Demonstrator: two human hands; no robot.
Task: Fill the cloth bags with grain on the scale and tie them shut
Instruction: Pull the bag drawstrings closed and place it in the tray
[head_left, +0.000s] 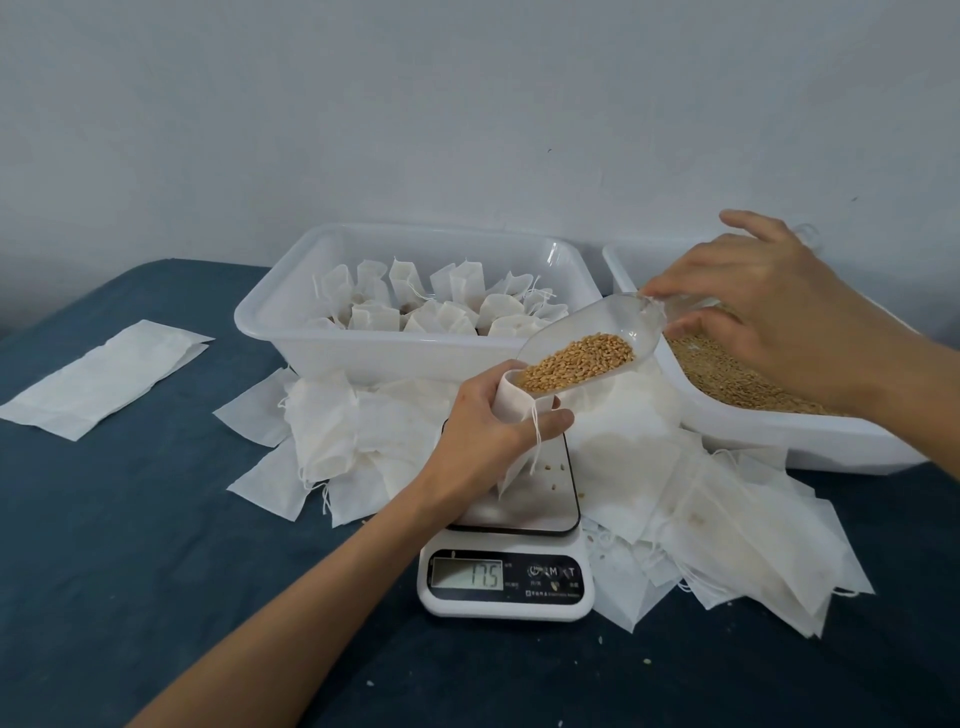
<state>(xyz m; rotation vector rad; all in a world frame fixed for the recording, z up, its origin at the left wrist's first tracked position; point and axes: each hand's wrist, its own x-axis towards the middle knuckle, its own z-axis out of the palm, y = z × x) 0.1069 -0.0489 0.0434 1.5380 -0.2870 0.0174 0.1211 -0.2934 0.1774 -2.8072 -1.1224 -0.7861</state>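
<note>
cloth bag (511, 410), pinched open over the scale (506, 566) by the left hand (480, 436), awaits filling: the right hand (769, 317) grips the clear scoop (587, 345) and should tip its grain (576, 361) in slowly.

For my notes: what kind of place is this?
Probably a small home or workshop packing table, not a factory: a kitchen scale, a tub of tied bags, loose empty bags on a blue cloth, and a plain wall.

Scoop handle (691, 306): hidden under the right hand (779, 322).
Scale (506, 582) platform: partly covered by the left hand (483, 431).
Grain tray (779, 431): far end hidden behind the right hand.
Scale buttons: print too small to read.
</note>
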